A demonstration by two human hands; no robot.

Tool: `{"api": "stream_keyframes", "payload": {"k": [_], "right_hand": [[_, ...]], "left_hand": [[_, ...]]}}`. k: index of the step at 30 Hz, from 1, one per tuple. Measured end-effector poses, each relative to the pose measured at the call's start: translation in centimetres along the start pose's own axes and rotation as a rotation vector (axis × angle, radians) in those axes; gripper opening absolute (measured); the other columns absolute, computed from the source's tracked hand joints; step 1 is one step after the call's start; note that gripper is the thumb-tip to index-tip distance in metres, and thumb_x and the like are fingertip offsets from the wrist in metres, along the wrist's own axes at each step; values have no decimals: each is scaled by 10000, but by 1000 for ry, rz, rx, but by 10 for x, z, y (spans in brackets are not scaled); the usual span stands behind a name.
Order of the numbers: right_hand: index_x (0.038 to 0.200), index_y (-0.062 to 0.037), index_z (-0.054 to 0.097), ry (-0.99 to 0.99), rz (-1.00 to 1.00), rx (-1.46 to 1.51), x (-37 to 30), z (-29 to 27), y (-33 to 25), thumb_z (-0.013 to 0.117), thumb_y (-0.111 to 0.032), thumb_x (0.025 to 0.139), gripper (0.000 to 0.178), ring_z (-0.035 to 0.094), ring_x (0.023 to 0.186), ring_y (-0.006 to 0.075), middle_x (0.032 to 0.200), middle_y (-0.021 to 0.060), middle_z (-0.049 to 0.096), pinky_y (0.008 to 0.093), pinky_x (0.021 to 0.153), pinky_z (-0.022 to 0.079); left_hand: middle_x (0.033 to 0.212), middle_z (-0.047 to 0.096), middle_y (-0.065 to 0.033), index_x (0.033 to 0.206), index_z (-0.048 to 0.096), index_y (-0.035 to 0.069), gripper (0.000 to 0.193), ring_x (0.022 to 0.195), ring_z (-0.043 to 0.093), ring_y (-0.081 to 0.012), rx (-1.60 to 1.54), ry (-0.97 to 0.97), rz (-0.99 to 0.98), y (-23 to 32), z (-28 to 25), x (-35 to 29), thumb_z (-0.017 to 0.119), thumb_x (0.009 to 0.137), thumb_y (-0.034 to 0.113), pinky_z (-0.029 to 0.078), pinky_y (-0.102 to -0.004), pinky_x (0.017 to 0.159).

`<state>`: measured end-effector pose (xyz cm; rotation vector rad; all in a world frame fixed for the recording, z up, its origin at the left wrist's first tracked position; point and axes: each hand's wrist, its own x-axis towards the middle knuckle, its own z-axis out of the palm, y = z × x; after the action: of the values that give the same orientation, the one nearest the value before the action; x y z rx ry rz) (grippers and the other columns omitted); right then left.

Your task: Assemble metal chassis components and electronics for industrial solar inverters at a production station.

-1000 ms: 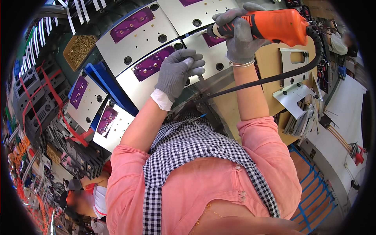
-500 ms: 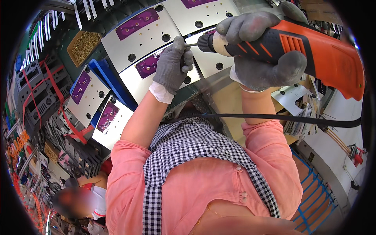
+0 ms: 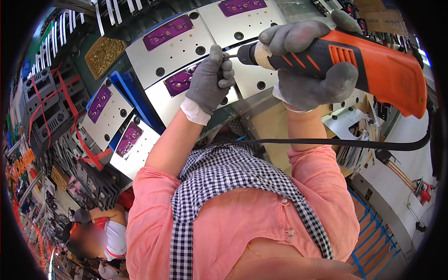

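Note:
My right hand (image 3: 308,70), in a grey glove, is wrapped round an orange and black power drill (image 3: 392,74), held sideways above the bench. From its black chuck (image 3: 246,54) a thin bit points left. My left hand (image 3: 210,81), also gloved, is closed with thumb and fingertips at the end of the bit. Whatever it pinches there is hidden. Below both hands lie flat silver panels (image 3: 175,55), each with a purple plate (image 3: 169,32) and black round holes. The left hand covers part of one nearer panel.
A tray of small brass-coloured fasteners (image 3: 106,56) sits at the far left. Two more panels (image 3: 133,151) rest left of my arm by a blue holder (image 3: 133,98). Stacked grey frames (image 3: 44,109) stand beyond. A black cable (image 3: 326,143) crosses before me. Another person (image 3: 100,233) is lower left.
The drill and the tip of its bit have shifted slightly down, with my left fingers staying at the bit. The whole bench view has moved a little right and down.

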<state>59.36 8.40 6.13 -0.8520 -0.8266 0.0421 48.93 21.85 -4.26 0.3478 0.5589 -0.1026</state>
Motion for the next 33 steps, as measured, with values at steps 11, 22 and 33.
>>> {"api": "stream_keyframes", "payload": {"k": [11, 22, 33], "right_hand": [[1070, -18, 558, 364, -174, -439, 85, -87, 38, 623, -348, 944, 359, 581, 568, 155, 719, 89, 632, 293, 566, 477], [1170, -27, 490, 493, 157, -436, 99, -132, 85, 662, -136, 903, 336, 550, 481, 116, 699, 78, 640, 246, 429, 424], [1187, -39, 478, 354, 63, -544, 93, -133, 86, 628, -101, 918, 313, 604, 575, 112, 715, 53, 644, 237, 531, 486]], "left_hand": [[1248, 583, -209, 1297, 478, -143, 332, 1217, 604, -273, 471, -145, 90, -9, 25, 3, 486, 981, -42, 477, -324, 1129], [1075, 586, -151, 1294, 452, -80, 373, 916, 689, -228, 492, 227, 72, -4, 42, 2, 598, 975, 46, 616, -286, 743], [966, 609, -80, 1294, 498, -18, 385, 787, 633, -149, 423, 250, 119, 2, 36, 16, 667, 963, 77, 499, -239, 596]]}}
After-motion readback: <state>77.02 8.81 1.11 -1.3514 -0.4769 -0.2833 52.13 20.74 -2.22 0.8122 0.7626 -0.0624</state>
